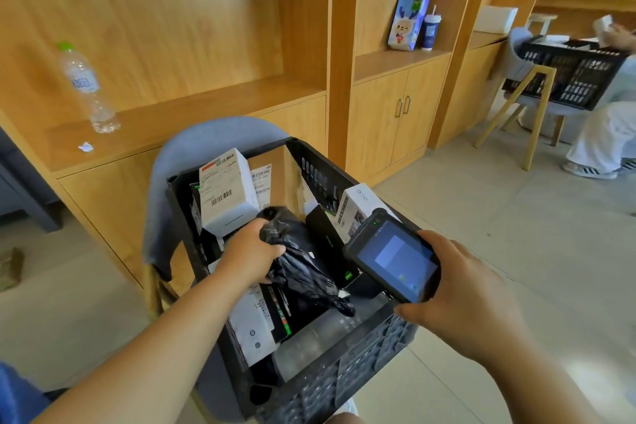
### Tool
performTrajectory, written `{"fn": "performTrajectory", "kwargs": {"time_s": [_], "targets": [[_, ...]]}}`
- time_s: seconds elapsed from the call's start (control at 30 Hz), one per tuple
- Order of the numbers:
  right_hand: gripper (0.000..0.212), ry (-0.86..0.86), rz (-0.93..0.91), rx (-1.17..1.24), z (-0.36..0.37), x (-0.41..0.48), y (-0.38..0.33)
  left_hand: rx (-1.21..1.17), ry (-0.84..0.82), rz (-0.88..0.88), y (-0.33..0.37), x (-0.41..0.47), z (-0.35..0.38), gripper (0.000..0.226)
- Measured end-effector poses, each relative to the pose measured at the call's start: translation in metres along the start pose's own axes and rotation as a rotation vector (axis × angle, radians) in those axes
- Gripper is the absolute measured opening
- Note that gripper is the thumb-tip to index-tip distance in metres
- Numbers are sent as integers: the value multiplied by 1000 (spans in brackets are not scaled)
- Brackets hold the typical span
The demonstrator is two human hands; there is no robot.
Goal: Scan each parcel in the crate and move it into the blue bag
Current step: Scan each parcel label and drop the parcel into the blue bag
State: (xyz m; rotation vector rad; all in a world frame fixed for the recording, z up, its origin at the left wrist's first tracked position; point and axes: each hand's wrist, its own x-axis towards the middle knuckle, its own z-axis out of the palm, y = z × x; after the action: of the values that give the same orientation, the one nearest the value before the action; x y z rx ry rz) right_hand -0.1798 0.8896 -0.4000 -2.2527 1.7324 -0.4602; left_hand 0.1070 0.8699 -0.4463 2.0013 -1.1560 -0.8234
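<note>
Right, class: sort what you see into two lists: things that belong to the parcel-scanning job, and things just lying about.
Job: crate, black bagged parcel gripped by the left hand, labelled white box, scanner held in the right hand.

Lying about: water bottle, paper gift bag and cup on the shelves.

Black crate (361, 375), black plastic parcel (303, 268), white barcoded box (227, 193).

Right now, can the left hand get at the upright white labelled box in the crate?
Probably not yet: the left hand grips the black bag parcel, so it is full. The way itself looks free; the white box stands upright just beyond that hand in the crate, nothing over it.
</note>
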Motion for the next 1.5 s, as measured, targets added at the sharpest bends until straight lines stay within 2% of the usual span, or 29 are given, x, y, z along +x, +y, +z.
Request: {"fn": "performTrajectory", "kwargs": {"time_s": [0.07,0.2,0.27,0.33,0.4,0.43,0.53,0.6,0.67,0.73,0.83,0.9,0.97,1.07,1.13,1.23,1.27,1.4,1.5], "targets": [[94,8,-2,15,-1,-4,-1,7,83,87,5,-6,-18,26],[88,40,-9,59,-3,-8,-4,214,314,376,20,-16,-53,49],[85,52,-11,74,-4,-9,-5,356,376,524,29,-22,-59,56],[86,55,-13,91,-4,-9,-6,523,341,666,34,-28,-53,62],[87,59,-9,115,-5,-10,-4,616,152,748,33,-32,-37,68],[87,58,-5,122,-5,-10,-2,622,-20,726,30,-33,-27,71],[84,53,10,133,-8,-13,5,523,-593,481,22,-37,-2,71],[82,56,31,159,-10,-14,11,347,-794,326,20,-39,6,60],[81,52,50,165,-12,-15,17,189,-761,235,17,-34,9,45],[79,54,58,150,-12,-14,20,225,-535,247,12,-23,11,36],[81,51,56,137,-9,-13,20,466,-239,288,1,-4,13,51],[86,32,59,122,-5,-11,18,599,-169,222,-7,9,15,75],[92,24,54,89,-2,-8,17,543,-198,79,-13,19,17,96],[94,15,49,47,3,-5,13,397,-262,-61,-19,28,21,108],[94,4,53,46,5,-4,12,390,-281,-102,-21,31,22,98],[92,-6,57,32,6,-2,12,309,-392,-95,-23,32,27,58],[91,-4,58,28,7,-2,12,281,-399,-97,-23,31,28,53],[93,3,70,29,6,-2,11,138,-322,-126,-16,27,21,68],[96,10,75,42,4,-3,9,66,-325,-81,-11,28,6,33]]}}
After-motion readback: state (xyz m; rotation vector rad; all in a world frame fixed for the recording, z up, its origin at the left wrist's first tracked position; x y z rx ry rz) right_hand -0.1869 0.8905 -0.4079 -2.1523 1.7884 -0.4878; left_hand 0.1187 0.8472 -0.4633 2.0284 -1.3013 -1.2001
